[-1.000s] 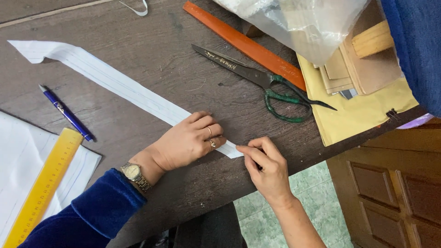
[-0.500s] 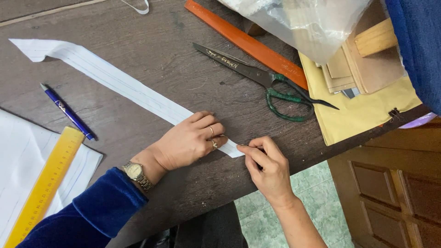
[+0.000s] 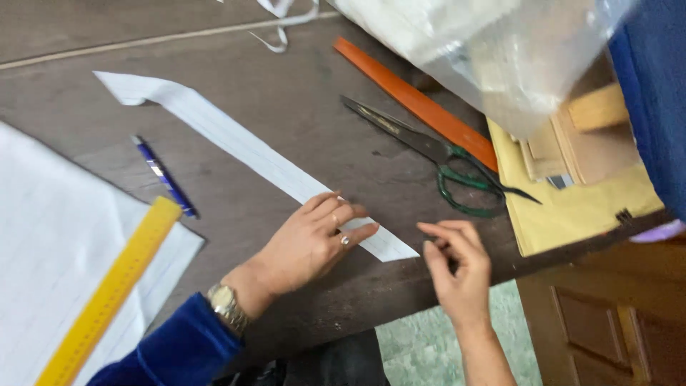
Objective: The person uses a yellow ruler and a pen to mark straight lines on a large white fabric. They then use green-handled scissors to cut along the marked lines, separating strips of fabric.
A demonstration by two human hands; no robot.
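A long white strip (image 3: 236, 139) lies diagonally across the dark wooden table (image 3: 300, 86). My left hand (image 3: 314, 239) lies flat on the strip's near end, fingers stretched out and pressing it down; it wears a ring and a wristwatch. My right hand (image 3: 457, 268) hovers just right of the strip's end (image 3: 389, 250), over the table edge. Its fingers are loosely curled, with nothing between them, and it does not touch the strip.
Green-handled scissors (image 3: 436, 154) and an orange ruler (image 3: 414, 104) lie beyond my hands. A yellow folder (image 3: 572, 214) with cardboard pieces and a clear plastic bag (image 3: 486, 50) sit at the right. A blue pen (image 3: 164, 175), a yellow ruler (image 3: 107, 293) and a white sheet (image 3: 50, 236) lie at the left.
My right hand has let go of the strip's end and drawn a little to the right. My left hand stays pressed on the strip. The camera has shifted.
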